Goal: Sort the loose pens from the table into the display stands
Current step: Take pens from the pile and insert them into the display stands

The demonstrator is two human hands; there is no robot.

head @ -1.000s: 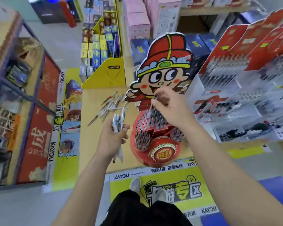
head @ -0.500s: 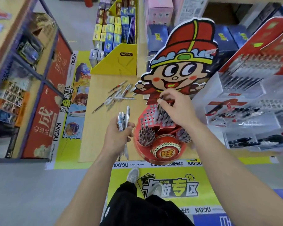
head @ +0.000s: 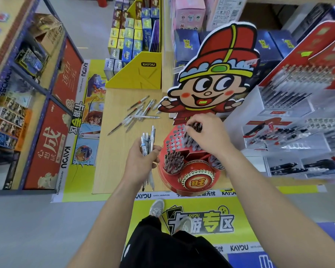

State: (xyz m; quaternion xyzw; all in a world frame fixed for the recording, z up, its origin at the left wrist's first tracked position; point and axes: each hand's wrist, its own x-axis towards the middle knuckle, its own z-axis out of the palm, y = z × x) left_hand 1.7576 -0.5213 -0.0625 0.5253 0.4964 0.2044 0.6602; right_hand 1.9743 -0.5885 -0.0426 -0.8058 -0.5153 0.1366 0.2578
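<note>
A red cartoon-figure pen stand point(head: 174, 140) with a perforated top stands on the wooden table point(head: 112, 151). My right hand point(head: 207, 132) hovers over the stand's upper holes, fingertips pinching a dark pen point(head: 196, 126) down among those standing there. Left of the stand, my left hand point(head: 141, 161) grips a bundle of white pens point(head: 148, 142), tips pointing up and down. Several loose pens point(head: 139, 113) lie scattered on the table behind it.
A yellow KAYOU card box point(head: 139, 74) stands at the table's back. A red and clear tiered pen display point(head: 298, 117) fills the right side. Shelves with boxes line the left aisle point(head: 17, 93). My shoe point(head: 157, 207) and dark trousers show below the table edge.
My right hand has dropped lower onto the stand's holes with the pen. The left hand keeps its bundle, nearly still. The camera view has tilted and come closer.
</note>
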